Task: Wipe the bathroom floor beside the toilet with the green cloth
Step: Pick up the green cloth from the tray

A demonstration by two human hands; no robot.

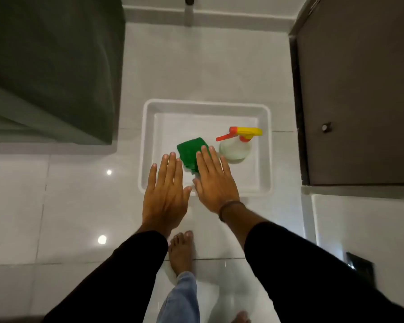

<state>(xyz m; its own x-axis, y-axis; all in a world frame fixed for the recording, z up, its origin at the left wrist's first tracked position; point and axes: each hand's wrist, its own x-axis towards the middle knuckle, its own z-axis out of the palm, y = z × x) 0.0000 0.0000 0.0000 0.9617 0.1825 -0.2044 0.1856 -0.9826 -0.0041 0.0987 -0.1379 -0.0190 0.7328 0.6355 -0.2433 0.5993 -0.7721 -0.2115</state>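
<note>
A folded green cloth (189, 152) lies inside a white plastic tray (147, 145) on the pale tiled floor (68, 206). A spray bottle (236, 149) with a yellow and orange trigger head stands in the tray to the right of the cloth. My left hand (166, 194) is held flat, palm down, fingers apart, over the tray's near left edge and holds nothing. My right hand (214, 183) is also flat and open, and its fingertips cover the right edge of the cloth from this view. Whether it touches the cloth is unclear.
A dark green cloth-covered block (49, 66) fills the upper left. A dark cabinet door with a knob (327, 127) stands at the right. My bare feet (181, 252) are on the floor below the tray. A white ledge with a metal pipe (189, 10) runs along the far wall.
</note>
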